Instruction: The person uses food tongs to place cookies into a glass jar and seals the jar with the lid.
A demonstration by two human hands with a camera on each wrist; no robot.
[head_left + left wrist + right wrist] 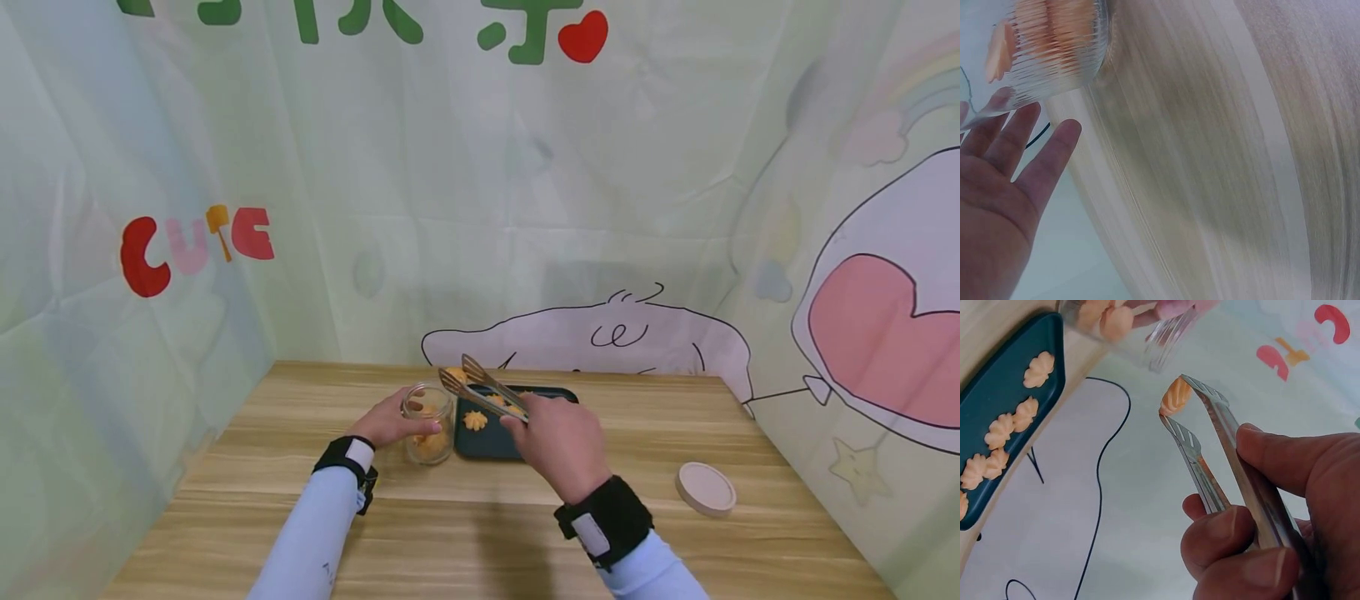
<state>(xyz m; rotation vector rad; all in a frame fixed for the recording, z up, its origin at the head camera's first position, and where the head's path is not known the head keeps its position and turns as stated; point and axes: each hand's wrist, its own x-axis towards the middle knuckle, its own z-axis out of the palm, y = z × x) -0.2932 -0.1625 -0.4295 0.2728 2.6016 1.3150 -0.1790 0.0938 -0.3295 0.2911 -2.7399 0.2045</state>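
Note:
In the head view my left hand (pixel 387 421) holds a clear glass jar (pixel 430 454) upright on the table, thumb in front and fingers at its far side. Several orange cookies lie inside; the left wrist view shows these cookies (pixel 1054 25) through the ribbed glass. My right hand (pixel 562 437) grips metal tongs (pixel 1244 481). Between the tong tips is one ridged cookie (pixel 1176 395), raised near the jar's mouth. The dark green tray (pixel 480 446), with several cookies on it, is partly hidden behind my right hand and the tongs.
A round pale lid (pixel 706 488) lies on the wooden table (pixel 420 542) to the right of my right hand. A printed cloth (pixel 480 192) hangs behind the table and along both sides.

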